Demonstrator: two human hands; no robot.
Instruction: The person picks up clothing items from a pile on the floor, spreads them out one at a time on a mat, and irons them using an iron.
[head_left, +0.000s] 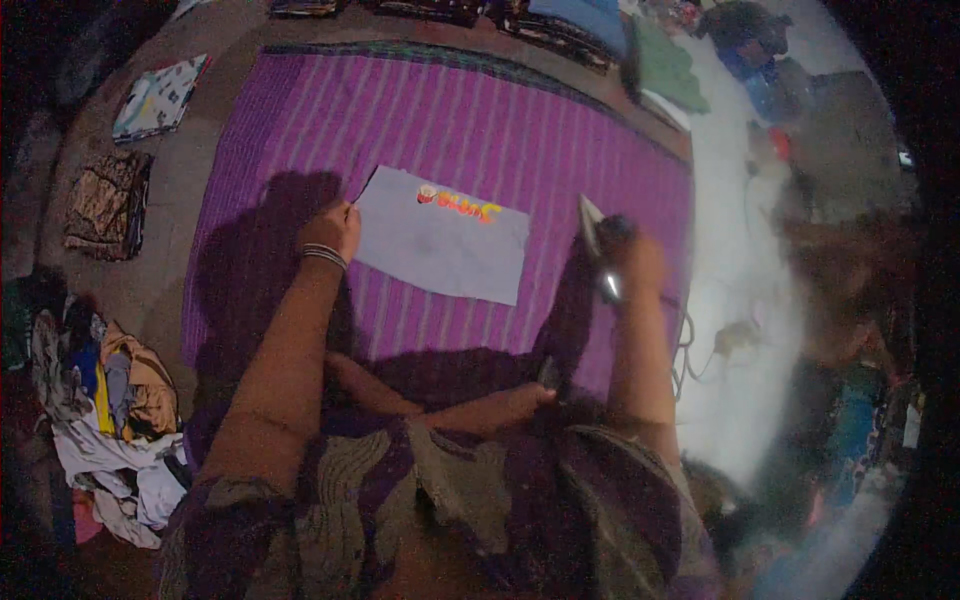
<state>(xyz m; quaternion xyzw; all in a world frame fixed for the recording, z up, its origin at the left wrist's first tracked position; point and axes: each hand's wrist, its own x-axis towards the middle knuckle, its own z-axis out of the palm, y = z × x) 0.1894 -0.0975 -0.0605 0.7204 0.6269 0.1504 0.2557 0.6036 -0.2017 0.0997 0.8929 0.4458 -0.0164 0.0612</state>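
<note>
A white piece of fabric (442, 255) with a red, orange and yellow print lies flat on a purple striped cloth (465, 120). At its left edge, my left hand (335, 229) pinches the fabric near the upper corner. Bangles circle that wrist. To the right of the fabric and apart from it, my right hand (640, 259) grips a clothes iron (592, 225). The iron's pointed tip faces away from me, and its metal soleplate edge is partly visible. My fingers and the arm hide much of the iron's body.
Left of the cloth lie a folded brown patterned garment (105, 206), a folded white printed garment (161, 97) and a heap of loose clothes (124, 420). A cord (686, 345) loops beside my right forearm. More folded clothes (555, 34) line the far side. My crossed legs border the near edge.
</note>
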